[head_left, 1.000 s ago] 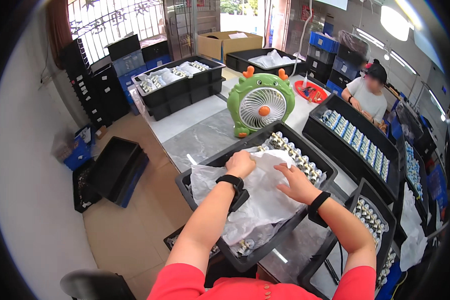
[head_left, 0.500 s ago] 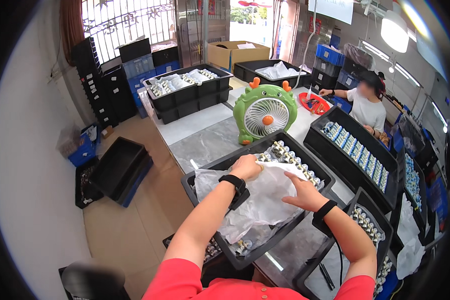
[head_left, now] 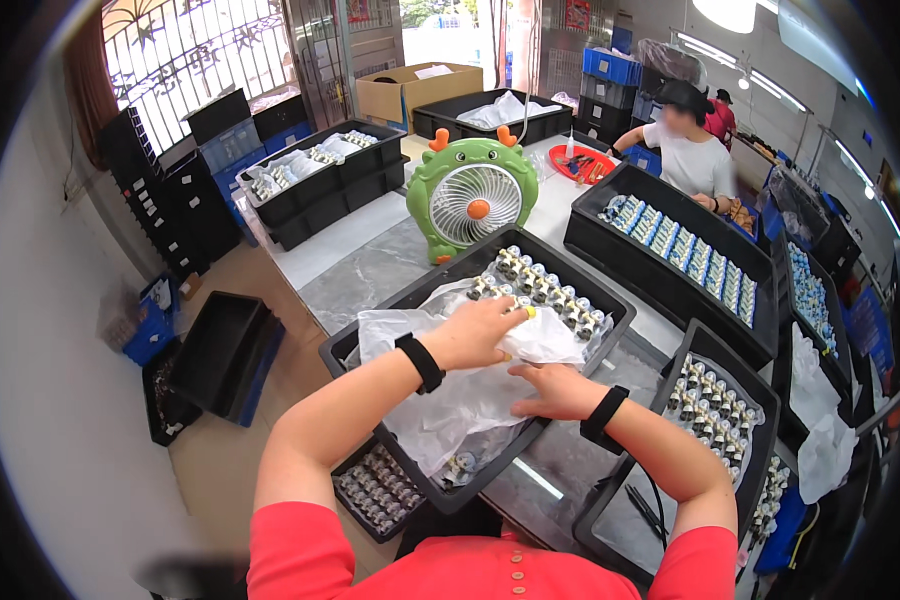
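A thin white plastic sheet (head_left: 432, 420) lies crumpled in a black tray (head_left: 580, 278) in front of me. Beyond the sheet, rows of small parts (head_left: 540, 284) with clear round tops and pale yellowish bases stand in the tray's far right portion. My left hand (head_left: 475, 332) rests on the sheet's far edge, fingers stretched toward those rows, with yellow bands on its fingers. Closer to me, my right hand (head_left: 557, 390) lies on the sheet with its fingers spread. A single part (head_left: 460, 467) shows at the tray's near corner, partly under the plastic.
A green cartoon-shaped fan (head_left: 473, 195) stands behind the tray. On the right are a tray (head_left: 670, 275) of blue-and-white parts and another tray (head_left: 765, 400) with similar parts. Pens (head_left: 645, 510) and a cable lie near my right arm. A co-worker (head_left: 685, 160) sits across the table.
My left hand has loosened from the sheet's edge and now lies over it. My right hand has moved inward and down onto the sheet. More rows of parts show, and the view has shifted.
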Available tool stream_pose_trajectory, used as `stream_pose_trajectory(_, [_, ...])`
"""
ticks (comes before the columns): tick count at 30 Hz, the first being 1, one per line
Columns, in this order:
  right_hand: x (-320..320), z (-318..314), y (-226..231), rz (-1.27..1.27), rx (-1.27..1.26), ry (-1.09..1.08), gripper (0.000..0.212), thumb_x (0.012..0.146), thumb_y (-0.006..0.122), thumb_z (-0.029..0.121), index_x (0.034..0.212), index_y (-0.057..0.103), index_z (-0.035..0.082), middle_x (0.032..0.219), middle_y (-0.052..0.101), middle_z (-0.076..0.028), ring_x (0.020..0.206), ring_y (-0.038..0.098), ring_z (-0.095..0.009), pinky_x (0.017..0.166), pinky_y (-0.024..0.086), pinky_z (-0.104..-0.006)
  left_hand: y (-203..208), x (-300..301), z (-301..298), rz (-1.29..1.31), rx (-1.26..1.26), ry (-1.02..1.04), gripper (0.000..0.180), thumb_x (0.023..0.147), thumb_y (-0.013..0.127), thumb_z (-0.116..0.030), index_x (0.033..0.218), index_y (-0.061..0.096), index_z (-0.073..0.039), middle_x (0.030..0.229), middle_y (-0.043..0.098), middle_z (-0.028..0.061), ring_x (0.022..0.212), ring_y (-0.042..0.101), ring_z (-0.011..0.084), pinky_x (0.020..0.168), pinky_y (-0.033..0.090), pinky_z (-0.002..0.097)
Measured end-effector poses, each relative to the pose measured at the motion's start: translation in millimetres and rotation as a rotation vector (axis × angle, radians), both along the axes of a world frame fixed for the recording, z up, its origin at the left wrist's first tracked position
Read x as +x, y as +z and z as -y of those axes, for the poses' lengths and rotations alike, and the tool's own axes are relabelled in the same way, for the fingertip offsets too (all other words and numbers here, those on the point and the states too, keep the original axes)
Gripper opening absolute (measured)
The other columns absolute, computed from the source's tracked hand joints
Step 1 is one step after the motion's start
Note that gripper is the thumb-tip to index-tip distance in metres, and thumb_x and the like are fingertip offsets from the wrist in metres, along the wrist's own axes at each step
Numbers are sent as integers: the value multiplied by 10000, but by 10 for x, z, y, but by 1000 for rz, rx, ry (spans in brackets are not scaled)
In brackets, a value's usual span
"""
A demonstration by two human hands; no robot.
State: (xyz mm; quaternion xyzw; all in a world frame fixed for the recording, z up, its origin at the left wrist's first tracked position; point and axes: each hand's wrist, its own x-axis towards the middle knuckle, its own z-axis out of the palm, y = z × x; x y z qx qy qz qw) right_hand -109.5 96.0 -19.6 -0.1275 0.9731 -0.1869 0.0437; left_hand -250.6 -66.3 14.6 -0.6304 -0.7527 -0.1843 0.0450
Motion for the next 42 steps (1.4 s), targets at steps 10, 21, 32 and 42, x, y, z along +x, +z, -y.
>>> stream_pose_trajectory(10, [123, 14, 24, -4, -71, 28, 512, 813, 645, 406, 1175, 591, 48, 1105, 623, -191, 1069, 564, -352, 963, 365, -465, -176, 264, 0, 149, -331, 177, 477, 789, 613, -170, 1249, 521, -80, 984, 634, 164, 913, 617, 354, 749, 498, 444])
stream_pose_trajectory(21, [504, 92, 452, 25, -146, 158, 474, 857, 635, 368, 1158, 574, 7, 1152, 567, -141, 1146, 473, -313, 976, 362, -425, -276, 194, -31, 310, -487, 228, 509, 807, 635, -282, 1253, 528, -62, 1050, 637, 203, 982, 612, 358, 819, 482, 444])
stream_pose_trajectory(32, [1369, -33, 831, 125, -353, -43, 506, 849, 676, 317, 1225, 530, 11, 1289, 494, -224, 1205, 459, -390, 1001, 396, -411, -331, 174, -45, 348, -468, 201, 539, 796, 639, -307, 1266, 529, -68, 1057, 619, 217, 1012, 592, 363, 865, 469, 433])
stream_pose_trajectory(42, [2261, 39, 1491, -675, -289, 37, 460, 812, 683, 356, 1194, 556, 132, 1256, 502, -72, 1148, 493, -317, 929, 422, -414, -421, 125, -33, 357, -421, 206, 552, 756, 672, -304, 1241, 561, -67, 1056, 599, 240, 1007, 581, 376, 865, 468, 414])
